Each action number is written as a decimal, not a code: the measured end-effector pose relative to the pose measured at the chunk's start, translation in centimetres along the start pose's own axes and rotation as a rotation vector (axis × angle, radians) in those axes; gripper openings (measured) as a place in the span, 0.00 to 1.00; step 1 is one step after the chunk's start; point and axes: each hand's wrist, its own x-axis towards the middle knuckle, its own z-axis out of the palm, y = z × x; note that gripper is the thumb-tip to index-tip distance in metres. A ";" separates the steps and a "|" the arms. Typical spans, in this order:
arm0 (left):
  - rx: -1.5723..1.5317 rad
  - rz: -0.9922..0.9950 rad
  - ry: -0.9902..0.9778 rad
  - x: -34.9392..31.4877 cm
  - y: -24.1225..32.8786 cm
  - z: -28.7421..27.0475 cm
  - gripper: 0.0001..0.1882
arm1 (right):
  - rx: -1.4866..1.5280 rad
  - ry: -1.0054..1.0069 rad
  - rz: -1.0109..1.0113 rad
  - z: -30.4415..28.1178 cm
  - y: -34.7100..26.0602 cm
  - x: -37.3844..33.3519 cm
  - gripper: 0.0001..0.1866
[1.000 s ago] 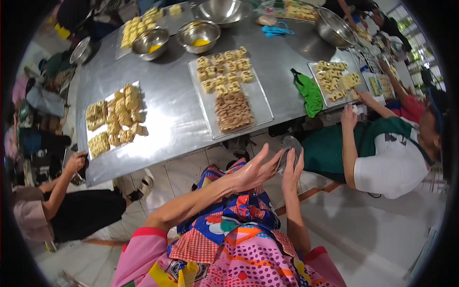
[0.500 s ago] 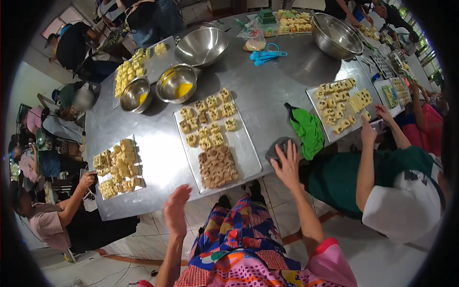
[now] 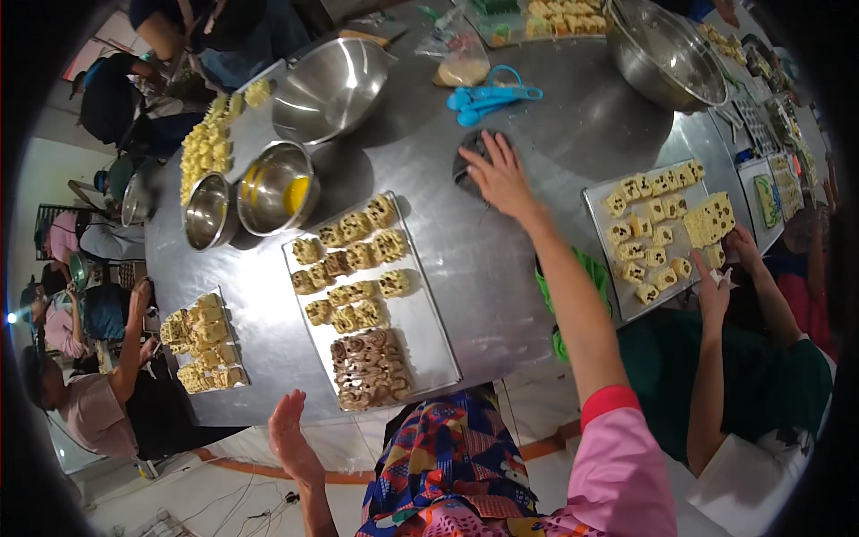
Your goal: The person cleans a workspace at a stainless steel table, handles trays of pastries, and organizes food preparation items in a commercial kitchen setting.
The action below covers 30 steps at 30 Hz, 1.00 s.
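Note:
My right hand (image 3: pixel 501 175) reaches far across the steel table (image 3: pixel 528 259) and rests, fingers spread, on a small dark round object (image 3: pixel 467 163) lying there. My left hand (image 3: pixel 291 438) hangs open in the air below the table's near edge, holding nothing. In front of me lies a flat metal tray (image 3: pixel 425 327) with several pale shaped pastries (image 3: pixel 353 259) and a block of browner ones (image 3: pixel 369 367). Just beyond my right hand sit blue measuring spoons (image 3: pixel 490 97).
Three steel bowls (image 3: pixel 329 88) stand at the back left, one holding yellow liquid (image 3: pixel 284 186). Another person's hand (image 3: pixel 716 286) works at a pastry tray (image 3: pixel 658 228) on the right. A green cloth (image 3: pixel 591 273) hangs at the table edge. People sit at the left by a small tray (image 3: pixel 201 345).
My right hand has stretched forward from the table's near edge onto the dark round object. My left hand has dropped lower. The view has moved closer over the table.

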 end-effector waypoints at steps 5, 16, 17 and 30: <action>0.286 0.101 -0.435 1.1 1.6 10.7 0.18 | -0.039 -0.100 0.023 -3.4 5.4 -2.0 0.21; 0.773 0.831 -0.954 -0.8 -4.9 35.6 0.21 | -0.153 -0.026 0.102 -4.3 7.7 -0.5 0.20; 0.676 0.797 -0.990 -0.3 -6.0 34.7 0.20 | -0.097 -0.013 0.082 -4.5 7.6 -1.5 0.19; 0.250 0.317 -0.679 9.7 2.4 30.0 0.13 | 0.243 0.013 0.156 -11.9 -3.5 -20.2 0.23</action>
